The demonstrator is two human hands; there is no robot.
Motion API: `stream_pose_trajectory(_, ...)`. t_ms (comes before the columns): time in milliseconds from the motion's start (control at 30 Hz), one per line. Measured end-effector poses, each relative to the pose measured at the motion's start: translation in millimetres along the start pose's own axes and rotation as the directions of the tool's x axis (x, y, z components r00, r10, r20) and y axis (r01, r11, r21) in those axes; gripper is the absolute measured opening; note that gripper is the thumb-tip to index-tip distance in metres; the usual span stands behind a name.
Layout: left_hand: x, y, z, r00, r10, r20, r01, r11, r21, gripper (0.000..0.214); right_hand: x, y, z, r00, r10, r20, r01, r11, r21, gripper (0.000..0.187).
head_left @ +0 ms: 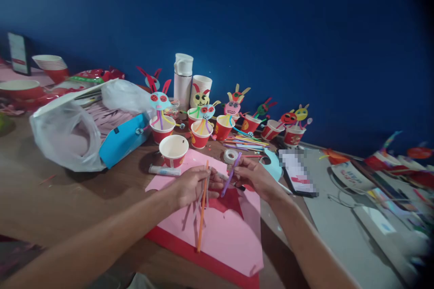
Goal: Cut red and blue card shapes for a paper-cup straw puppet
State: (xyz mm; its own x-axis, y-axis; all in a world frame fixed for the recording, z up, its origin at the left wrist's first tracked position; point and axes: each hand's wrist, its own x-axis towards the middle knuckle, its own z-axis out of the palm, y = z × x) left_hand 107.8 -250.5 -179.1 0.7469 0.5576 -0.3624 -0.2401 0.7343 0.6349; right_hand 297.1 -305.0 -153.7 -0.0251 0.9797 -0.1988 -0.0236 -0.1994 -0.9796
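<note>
Over pink paper sheet [233, 239], both hands meet mid-table. L hand [191, 185]: fingers curled, pinching orange straw [202, 214] near its top. Long axis near-vertical in view, free end runs toward the person. R hand [256, 177]: fingertips pinch purple straw [234, 168] approx. mid-length, tilted up-right. Straws just beside each other, apart.

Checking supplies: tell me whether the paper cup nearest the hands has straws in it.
No, the cup shows only its bare white inside.
</note>
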Motion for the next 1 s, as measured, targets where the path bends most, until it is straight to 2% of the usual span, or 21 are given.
stream_pose_trajectory(200, -0.4, 0.9, -1.1, 0.998, -0.013, 0.058, 0.015, 0.999, -0.031, 0.008, 2.1, 7.0, 17.9, 0.998, 0.031, 0.052, -0.027, 0.997, -0.068, 0.016)
stream_pose_trajectory(333, -0.9, -0.2, 1.2, 0.999, 0.003, 0.044, -0.002, 1.000, -0.031, 0.011, 6.3, 12.6, 24.3, 1.000, 0.016, 0.026, -0.011, 0.984, -0.180, 0.019)
stream_pose_trajectory(467, -1.0, -2.2, 3.7, 0.999, 0.037, 0.020, -0.036, 0.999, -0.029, 0.010, 10.8, 15.9, 29.3, 0.998, 0.044, 0.054, -0.032, 0.978, -0.204, 0.022)
stream_pose_trajectory(633, -1.5, -2.8, 4.4, 0.998, 0.067, 0.005, -0.067, 0.998, -0.012, 0.005, 14.7, 20.9, 32.6, 0.998, 0.050, 0.046, -0.039, 0.974, -0.222, 0.024)
stream_pose_trajectory(1000, -2.9, -3.1, 8.1, 0.995, 0.096, 0.033, -0.098, 0.993, 0.063, 0.003, 16.2, 27.7, 33.3, 1.000, -0.017, 0.005, 0.018, 0.948, -0.318, 0.027)
